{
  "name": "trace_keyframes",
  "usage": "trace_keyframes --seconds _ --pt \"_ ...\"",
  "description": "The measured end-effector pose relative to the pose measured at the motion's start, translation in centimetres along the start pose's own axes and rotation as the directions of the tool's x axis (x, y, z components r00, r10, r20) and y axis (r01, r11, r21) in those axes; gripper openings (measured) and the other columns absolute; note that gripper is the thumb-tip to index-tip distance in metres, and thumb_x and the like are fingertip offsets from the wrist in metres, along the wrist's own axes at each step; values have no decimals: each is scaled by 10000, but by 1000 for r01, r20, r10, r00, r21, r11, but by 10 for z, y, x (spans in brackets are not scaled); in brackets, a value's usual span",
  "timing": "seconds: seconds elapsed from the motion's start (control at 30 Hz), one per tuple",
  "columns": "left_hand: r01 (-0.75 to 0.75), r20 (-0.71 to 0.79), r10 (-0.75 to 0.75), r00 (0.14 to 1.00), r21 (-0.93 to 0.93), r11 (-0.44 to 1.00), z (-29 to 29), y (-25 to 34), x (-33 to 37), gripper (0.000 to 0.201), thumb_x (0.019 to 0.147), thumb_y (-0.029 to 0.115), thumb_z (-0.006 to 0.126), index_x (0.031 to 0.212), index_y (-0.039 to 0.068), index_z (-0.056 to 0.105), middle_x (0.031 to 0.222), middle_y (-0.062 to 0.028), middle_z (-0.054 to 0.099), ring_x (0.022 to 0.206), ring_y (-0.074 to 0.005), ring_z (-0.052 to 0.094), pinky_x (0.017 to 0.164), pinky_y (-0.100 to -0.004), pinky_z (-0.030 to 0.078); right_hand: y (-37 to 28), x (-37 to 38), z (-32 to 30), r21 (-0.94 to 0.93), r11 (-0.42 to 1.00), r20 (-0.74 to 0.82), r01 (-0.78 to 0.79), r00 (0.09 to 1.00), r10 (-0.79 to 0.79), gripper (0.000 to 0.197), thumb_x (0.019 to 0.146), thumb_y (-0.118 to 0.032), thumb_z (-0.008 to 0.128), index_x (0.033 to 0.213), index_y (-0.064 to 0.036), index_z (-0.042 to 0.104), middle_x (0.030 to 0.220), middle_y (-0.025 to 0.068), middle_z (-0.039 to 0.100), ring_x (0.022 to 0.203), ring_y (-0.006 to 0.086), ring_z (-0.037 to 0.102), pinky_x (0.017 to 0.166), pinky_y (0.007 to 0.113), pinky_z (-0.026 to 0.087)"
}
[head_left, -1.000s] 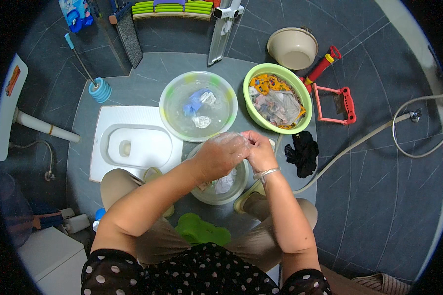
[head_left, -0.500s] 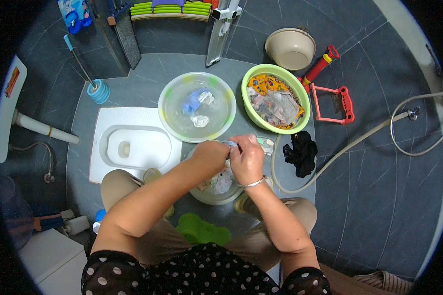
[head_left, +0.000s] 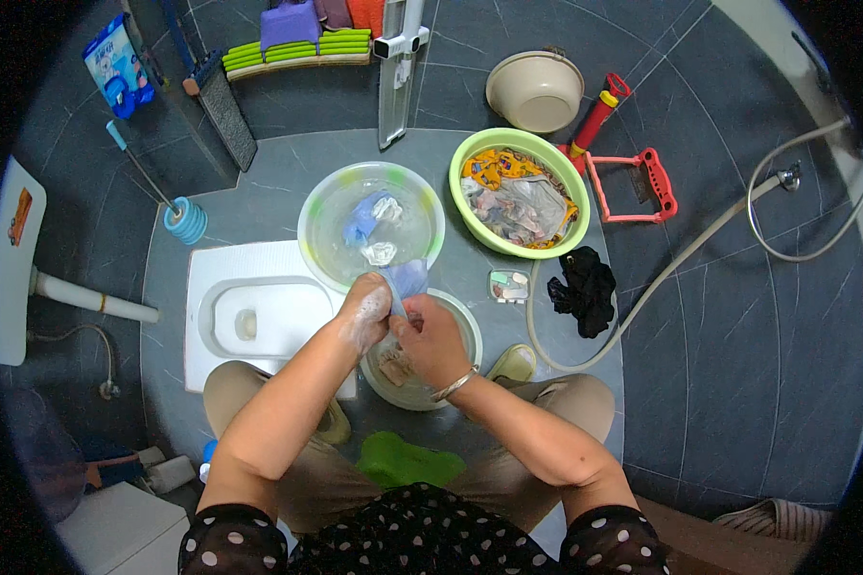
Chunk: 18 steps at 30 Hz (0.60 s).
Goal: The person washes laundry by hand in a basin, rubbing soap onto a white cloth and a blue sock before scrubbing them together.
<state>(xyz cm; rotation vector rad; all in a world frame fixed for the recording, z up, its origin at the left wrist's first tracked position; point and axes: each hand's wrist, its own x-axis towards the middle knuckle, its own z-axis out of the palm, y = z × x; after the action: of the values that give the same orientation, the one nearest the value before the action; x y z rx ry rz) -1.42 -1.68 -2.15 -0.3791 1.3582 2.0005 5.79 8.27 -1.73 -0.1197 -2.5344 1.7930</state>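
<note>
Between my hands is a small light blue cloth point(head_left: 408, 277), partly spread out above the near basin. My left hand point(head_left: 366, 305), with white suds on its back and wrist, is closed round the cloth's left side. My right hand point(head_left: 433, 337) has its fingers bent, with thumb and fingertips at the cloth's lower edge. Below them, the near whitish basin point(head_left: 472, 331) holds water and a beige cloth point(head_left: 394, 367), partly hidden by my hands. Just beyond, a pale basin with green and yellow patches point(head_left: 309, 218) has a blue cloth point(head_left: 362, 222) and white cloths point(head_left: 379, 254) in water.
A green tub point(head_left: 462, 203) of laundry stands at the far right, near a soap dish point(head_left: 508, 286) and a black cloth point(head_left: 585, 292). A hose point(head_left: 686, 251) curves across the right side. The squat toilet point(head_left: 201, 316) lies left. A green stool point(head_left: 408, 462) is beneath me.
My hands have moved left and slightly apart. The light blue cloth, bunched between them before, now spreads out above my fingers. The whole view has shifted a little.
</note>
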Motion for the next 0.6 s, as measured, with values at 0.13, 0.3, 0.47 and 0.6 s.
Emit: trace_keyframes --seconds 0.13,0.3,0.47,0.6 --pt "-36 102 58 993 -207 978 -6 0 9 253 926 93 361 1047 -5 560 937 -120 623 779 -219 626 629 -337 532 -12 0 0 -61 998 7 21 1000 -20 142 805 -143 590 882 -25 571 755 164 611 683 285 599 643 386 460" --pt "17 192 47 980 -319 947 -6 7 2 253 934 131 389 1078 3 554 997 -97 612 820 -214 618 657 -361 533 -22 -3 -3 75 997 93 23 995 -30 185 830 -136 580 972 -20 558 731 85 564 648 142 514 615 295 427" --pt "-273 36 294 955 -272 923 -5 -2 14 275 913 179 500 1158 60 535 1024 -49 589 934 -177 570 816 -304 478 -28 -11 3 118 992 163 -47 986 28 185 844 -145 560 980 -20 552 756 77 546 681 126 494 644 279 417" --pt "-366 44 424 905 -431 825 -2 -3 32 222 898 136 507 1102 57 545 988 -45 575 947 -159 542 847 -276 438 -26 -21 9 84 989 177 123 975 -136 183 852 -167 550 969 -29 526 700 79 500 644 137 478 613 301 407"
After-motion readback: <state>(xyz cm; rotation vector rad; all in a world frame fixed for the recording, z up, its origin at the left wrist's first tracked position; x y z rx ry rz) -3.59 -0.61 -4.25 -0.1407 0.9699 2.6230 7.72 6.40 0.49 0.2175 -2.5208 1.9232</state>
